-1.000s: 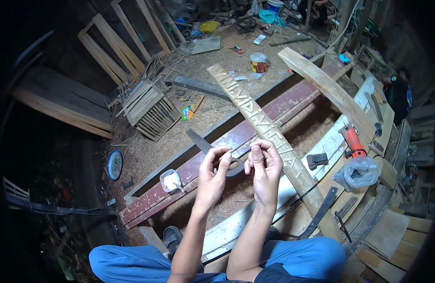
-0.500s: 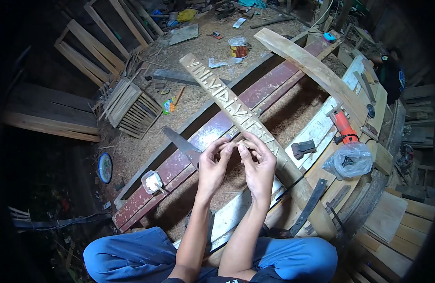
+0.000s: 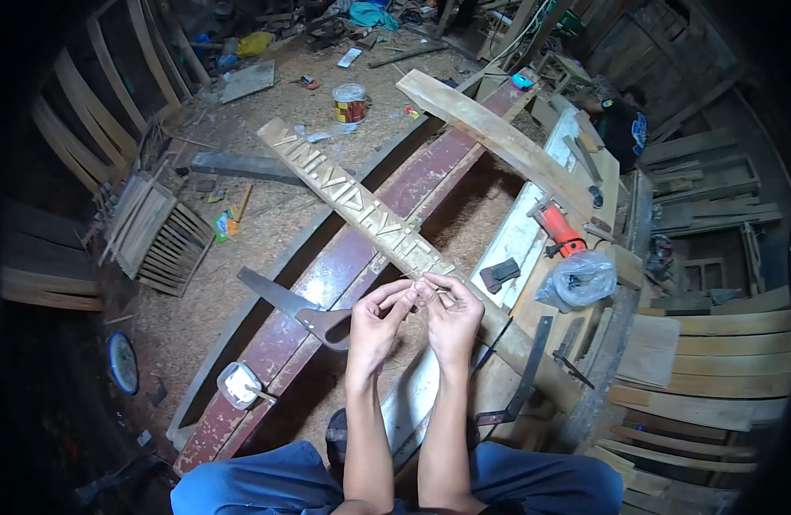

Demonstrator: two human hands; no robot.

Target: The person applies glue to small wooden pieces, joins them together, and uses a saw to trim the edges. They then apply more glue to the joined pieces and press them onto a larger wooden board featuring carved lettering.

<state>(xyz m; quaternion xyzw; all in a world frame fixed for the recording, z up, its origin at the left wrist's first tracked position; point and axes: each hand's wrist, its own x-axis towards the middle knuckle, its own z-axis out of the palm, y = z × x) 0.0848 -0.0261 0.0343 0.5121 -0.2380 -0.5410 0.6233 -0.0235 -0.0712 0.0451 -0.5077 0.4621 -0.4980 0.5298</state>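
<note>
My left hand [image 3: 375,335] and my right hand [image 3: 454,324] meet at the fingertips over a long wooden board [image 3: 348,199] with raised letters. Both are closed in a pinch. Something small sits between the fingertips, too hidden to name. The board slants away from me across a maroon plank [image 3: 352,262]. A handsaw [image 3: 284,299] lies on that plank, its handle close to my left hand. Further left stands a clear tub of white paste [image 3: 238,384] with a stick in it. A dark block-shaped object [image 3: 500,275] lies right of my right hand.
An orange-red power tool [image 3: 560,230] and a clear plastic bag [image 3: 581,281] lie at the right, near a dark metal square [image 3: 530,365]. A paint can [image 3: 350,105] and a slatted wooden crate [image 3: 151,236] stand on the shavings-covered floor. Another person [image 3: 623,129] is at the far right.
The view has turned right, so the bench and board appear further left and lower. My hands have drawn closer together, fingertips now touching around the small thing.
</note>
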